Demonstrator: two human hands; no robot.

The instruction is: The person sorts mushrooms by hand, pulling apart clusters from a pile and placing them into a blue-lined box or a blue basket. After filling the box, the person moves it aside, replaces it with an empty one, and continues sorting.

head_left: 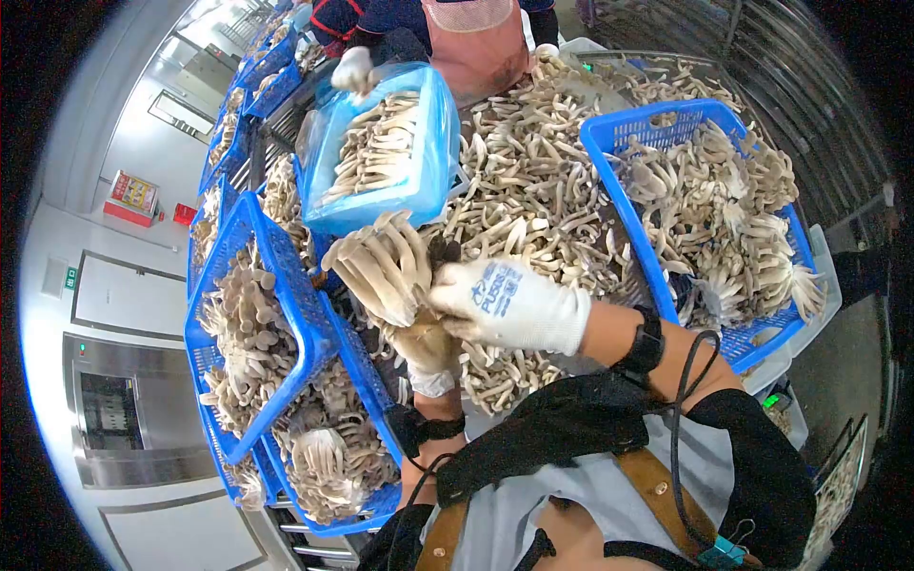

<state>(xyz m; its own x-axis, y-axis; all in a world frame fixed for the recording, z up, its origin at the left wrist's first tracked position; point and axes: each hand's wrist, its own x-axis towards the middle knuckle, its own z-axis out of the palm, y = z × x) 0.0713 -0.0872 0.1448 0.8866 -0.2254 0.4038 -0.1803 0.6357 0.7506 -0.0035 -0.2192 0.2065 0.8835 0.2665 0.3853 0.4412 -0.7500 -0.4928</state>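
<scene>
A cluster of long-stemmed mushrooms with pale grey-brown stems is held up in front of me. My left hand, in a stained glove with a white cuff, is closed round it from below, fingers partly hidden by the stems. My right hand, in a white glove with blue print, has its fingers closed at the cluster's right end. Just behind is a blue bin lined with clear plastic, holding neatly laid mushrooms. Loose mushrooms are heaped on the table beyond my right hand.
A blue basket of mushroom clusters stands at the right. Another blue basket tilts at the left, above a lower basket of clusters. Across the table, a person in a pink apron has a gloved hand at the lined bin.
</scene>
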